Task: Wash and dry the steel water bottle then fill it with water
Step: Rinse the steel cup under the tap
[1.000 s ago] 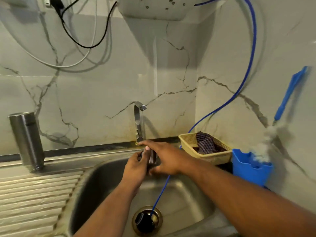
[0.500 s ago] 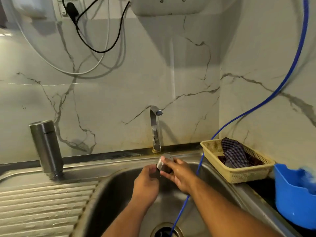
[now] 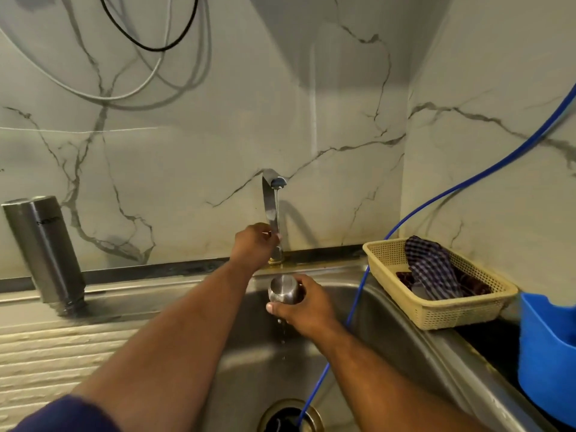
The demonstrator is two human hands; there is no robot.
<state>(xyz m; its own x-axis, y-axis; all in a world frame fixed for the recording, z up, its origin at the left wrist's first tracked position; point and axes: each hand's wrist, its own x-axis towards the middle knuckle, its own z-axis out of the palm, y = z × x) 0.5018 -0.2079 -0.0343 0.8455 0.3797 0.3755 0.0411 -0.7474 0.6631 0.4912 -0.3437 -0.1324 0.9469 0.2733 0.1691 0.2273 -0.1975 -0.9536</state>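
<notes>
The steel water bottle [image 3: 43,251] stands mouth down on the drainboard at the far left, away from both hands. My right hand [image 3: 307,307] holds the bottle's steel cap [image 3: 283,289] over the sink [image 3: 405,332], right under the tap [image 3: 270,198]. A thin stream of water falls from the spout onto the cap and drips off below my fingers. My left hand [image 3: 254,244] is raised to the tap's stem, its fingers closed around it near the base.
A blue hose [image 3: 352,310] runs from the right wall down into the drain [image 3: 290,416]. At the sink's right edge sits a beige basket [image 3: 436,313] with a checked cloth [image 3: 431,269], and a blue tub [image 3: 548,363] stands beside it. The ribbed drainboard [image 3: 46,363] lies on the left.
My left hand has let go of the cap and risen to the tap. Water now runs from the spout. My right hand keeps the cap, now alone.
</notes>
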